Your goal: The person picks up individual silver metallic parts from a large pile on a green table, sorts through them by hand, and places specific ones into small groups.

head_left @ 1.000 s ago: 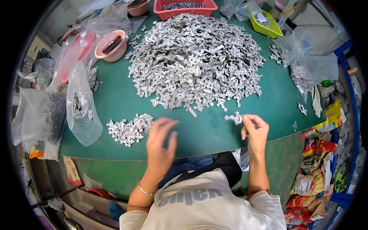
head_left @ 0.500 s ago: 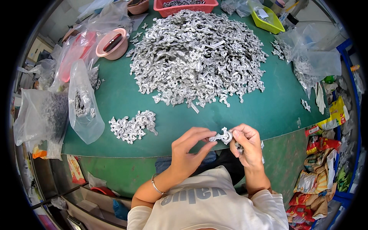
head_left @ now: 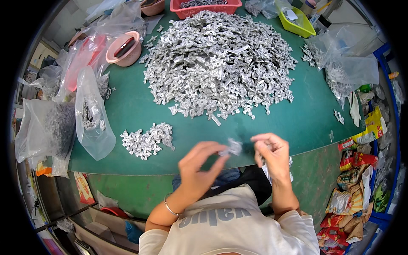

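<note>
Between the thumb and fingers of my left hand (head_left: 199,163) is a silvery cross-shaped metal casting (head_left: 233,147), smeared by motion, held over the table's near edge. My right hand (head_left: 273,155) is apart from it, to the right, with its fingers curled. A bit of grey metal shows under those fingers; most of it is hidden. To the left of my left hand lies a small group of similar castings (head_left: 148,141). A large heap of loose castings (head_left: 221,63) covers the middle of the green table (head_left: 195,127).
Clear plastic bags (head_left: 95,123) of parts crowd the left side, beside a pink bowl (head_left: 127,57) with a dark object in it. A red basket (head_left: 204,10) and a yellow-green tray (head_left: 297,23) stand at the back. More bagged parts (head_left: 340,74) and a white glove (head_left: 354,108) lie at right.
My left hand has moved left, drawing the casting away from my right hand, which touched it before. The right fingers have loosened slightly. The heap and small group look the same.
</note>
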Available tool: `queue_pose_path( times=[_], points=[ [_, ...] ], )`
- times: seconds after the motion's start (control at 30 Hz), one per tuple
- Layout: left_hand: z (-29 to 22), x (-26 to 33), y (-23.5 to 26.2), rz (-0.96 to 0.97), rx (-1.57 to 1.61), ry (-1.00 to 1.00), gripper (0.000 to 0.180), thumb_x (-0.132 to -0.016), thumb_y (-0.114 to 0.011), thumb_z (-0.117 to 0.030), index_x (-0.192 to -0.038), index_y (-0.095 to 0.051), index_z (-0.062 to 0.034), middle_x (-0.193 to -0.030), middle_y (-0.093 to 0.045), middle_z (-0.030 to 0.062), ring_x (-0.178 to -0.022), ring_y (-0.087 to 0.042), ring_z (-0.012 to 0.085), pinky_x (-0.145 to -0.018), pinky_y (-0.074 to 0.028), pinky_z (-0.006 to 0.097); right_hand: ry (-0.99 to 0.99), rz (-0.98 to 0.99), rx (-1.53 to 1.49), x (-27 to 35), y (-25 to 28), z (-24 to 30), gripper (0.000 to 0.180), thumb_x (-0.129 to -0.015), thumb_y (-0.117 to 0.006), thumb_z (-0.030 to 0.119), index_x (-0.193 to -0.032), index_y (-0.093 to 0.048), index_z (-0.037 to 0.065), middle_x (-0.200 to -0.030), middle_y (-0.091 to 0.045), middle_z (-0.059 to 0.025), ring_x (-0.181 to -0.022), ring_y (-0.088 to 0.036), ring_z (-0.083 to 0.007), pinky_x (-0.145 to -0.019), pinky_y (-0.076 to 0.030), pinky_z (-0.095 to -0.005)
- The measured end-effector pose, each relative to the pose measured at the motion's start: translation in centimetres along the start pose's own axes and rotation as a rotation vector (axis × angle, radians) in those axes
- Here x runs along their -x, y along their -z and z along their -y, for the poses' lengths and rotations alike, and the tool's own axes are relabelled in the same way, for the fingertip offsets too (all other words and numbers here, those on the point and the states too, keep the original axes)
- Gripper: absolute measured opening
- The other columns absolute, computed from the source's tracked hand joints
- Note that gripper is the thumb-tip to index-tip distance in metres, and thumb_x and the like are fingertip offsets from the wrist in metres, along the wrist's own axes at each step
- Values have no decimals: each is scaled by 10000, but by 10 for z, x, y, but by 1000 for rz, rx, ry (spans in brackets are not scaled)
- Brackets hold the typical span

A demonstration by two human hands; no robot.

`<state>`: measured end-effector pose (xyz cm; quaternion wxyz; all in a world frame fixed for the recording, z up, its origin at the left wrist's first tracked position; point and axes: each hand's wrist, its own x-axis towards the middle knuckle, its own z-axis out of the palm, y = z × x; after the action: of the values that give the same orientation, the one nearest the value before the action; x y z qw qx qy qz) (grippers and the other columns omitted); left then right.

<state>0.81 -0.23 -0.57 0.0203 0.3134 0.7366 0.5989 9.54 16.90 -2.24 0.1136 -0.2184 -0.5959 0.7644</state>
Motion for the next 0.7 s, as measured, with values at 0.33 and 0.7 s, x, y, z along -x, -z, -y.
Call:
queue_pose_path(
  times=[0.33,0.7],
  points=[
    [75,25,65,-423,-664,-41,210,-642,-654,75,-826,-602,-12,-838,-607,108,-793,-563,258,-757,-428,336,364,-312,1228,-62,14,-28,209,-702,-679,174,-856,-619,46,-717,-568,-99,-614,-551,-289,-535,-423,-368],
    [19,14,37,-369,335,70,216,-643,-653,139,-836,-598,62,-853,-594,133,-828,-546,198,-721,-449,282,417,-369,1168,-61,12,-34,109,-756,-635,132,-785,-601,33,-710,-562,-102,-602,-551,-288,-540,-419,-363]
  ],
)
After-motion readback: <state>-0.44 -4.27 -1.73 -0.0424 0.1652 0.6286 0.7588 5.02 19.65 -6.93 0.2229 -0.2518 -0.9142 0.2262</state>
